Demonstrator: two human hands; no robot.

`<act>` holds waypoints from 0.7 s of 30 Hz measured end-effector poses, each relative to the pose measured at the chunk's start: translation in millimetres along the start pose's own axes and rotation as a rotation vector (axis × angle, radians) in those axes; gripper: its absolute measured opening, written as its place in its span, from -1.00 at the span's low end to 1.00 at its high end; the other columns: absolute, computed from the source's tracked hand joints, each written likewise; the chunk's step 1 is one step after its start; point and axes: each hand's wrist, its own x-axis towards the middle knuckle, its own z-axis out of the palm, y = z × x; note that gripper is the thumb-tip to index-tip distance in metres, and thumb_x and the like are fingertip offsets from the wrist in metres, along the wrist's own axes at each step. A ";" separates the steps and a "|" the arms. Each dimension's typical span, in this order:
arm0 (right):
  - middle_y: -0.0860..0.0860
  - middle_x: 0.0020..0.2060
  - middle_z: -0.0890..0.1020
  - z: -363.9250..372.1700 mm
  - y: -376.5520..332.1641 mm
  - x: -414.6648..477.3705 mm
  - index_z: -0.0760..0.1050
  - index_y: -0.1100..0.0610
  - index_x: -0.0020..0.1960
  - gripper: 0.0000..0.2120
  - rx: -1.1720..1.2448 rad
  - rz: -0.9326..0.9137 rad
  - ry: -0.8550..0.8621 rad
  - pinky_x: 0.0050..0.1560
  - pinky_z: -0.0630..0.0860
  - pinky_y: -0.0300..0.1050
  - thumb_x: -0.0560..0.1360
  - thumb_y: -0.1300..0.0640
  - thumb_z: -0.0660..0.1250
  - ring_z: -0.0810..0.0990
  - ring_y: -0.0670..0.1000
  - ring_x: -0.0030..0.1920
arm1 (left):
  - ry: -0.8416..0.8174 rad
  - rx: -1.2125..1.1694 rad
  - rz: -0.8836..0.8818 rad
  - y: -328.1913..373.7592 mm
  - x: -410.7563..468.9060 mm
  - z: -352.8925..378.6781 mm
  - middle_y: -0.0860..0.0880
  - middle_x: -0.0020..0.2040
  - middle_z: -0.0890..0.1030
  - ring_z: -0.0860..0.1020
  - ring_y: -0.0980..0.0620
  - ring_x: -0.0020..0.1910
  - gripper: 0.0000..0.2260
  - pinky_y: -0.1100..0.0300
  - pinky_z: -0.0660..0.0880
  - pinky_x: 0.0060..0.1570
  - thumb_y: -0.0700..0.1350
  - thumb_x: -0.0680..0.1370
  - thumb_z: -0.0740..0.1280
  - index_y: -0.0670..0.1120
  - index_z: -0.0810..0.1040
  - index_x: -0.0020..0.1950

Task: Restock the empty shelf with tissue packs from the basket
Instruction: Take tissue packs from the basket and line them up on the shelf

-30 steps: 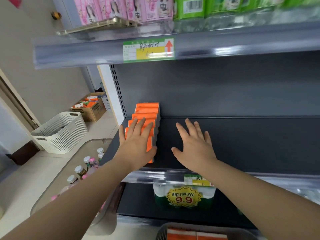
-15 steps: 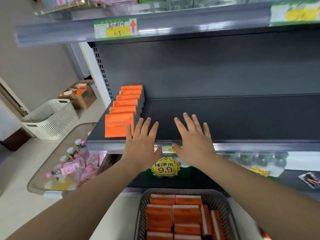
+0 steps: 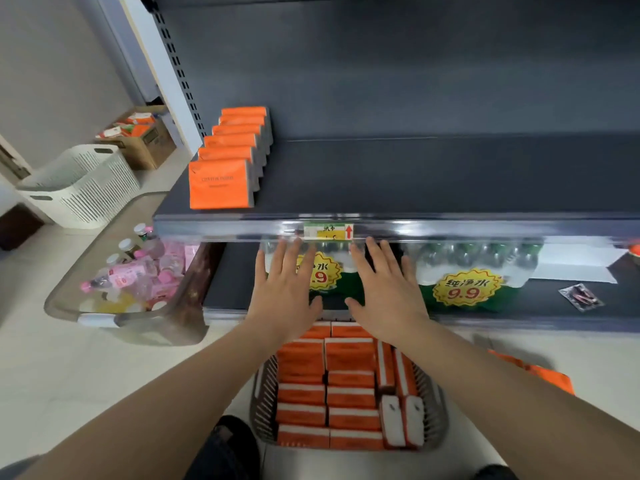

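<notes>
The dark shelf (image 3: 415,174) runs just beyond our fingertips, with a row of orange tissue packs (image 3: 225,181) standing on it up-left of them. Beneath our wrists sits the basket (image 3: 265,393), filled with more packs (image 3: 349,355). Our left hand (image 3: 284,292) and right hand (image 3: 388,292) hover, fingers spread apart, holding nothing.

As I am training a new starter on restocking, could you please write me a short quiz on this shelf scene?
1. True or false: the left hand and the right hand are both open and hold nothing.
2. The row of tissue packs on the shelf stands at its: A left end, B middle, C right end.
3. Fill in: the yellow price stickers on the water packs below read ___.

Key: 1 true; 2 A; 3 9.9
</notes>
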 end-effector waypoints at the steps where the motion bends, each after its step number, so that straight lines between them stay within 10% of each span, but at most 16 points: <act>1: 0.01 0.56 -0.21 5.8 1.4 -5.5 -0.27 -0.06 0.55 -0.17 -0.002 0.000 -0.019 0.50 -0.20 0.15 0.53 -0.18 0.22 -0.27 0.07 0.54 | -0.022 -0.003 -0.006 2.6 -4.6 4.8 -0.08 0.59 -0.07 -0.16 -0.12 0.56 -0.25 -0.24 -0.12 0.48 0.20 0.52 0.19 0.00 -0.12 0.57; 21: 0.02 0.56 -0.08 119.2 36.4 -54.2 -0.15 -0.03 0.56 -0.17 0.015 0.058 -0.369 0.50 -0.08 0.13 0.50 -0.15 0.29 -0.12 0.06 0.56 | -0.400 -0.186 -0.104 14.5 -67.7 122.6 -0.10 0.59 -0.11 -0.15 -0.14 0.56 -0.22 -0.14 -0.13 0.50 0.20 0.52 0.24 0.01 -0.14 0.56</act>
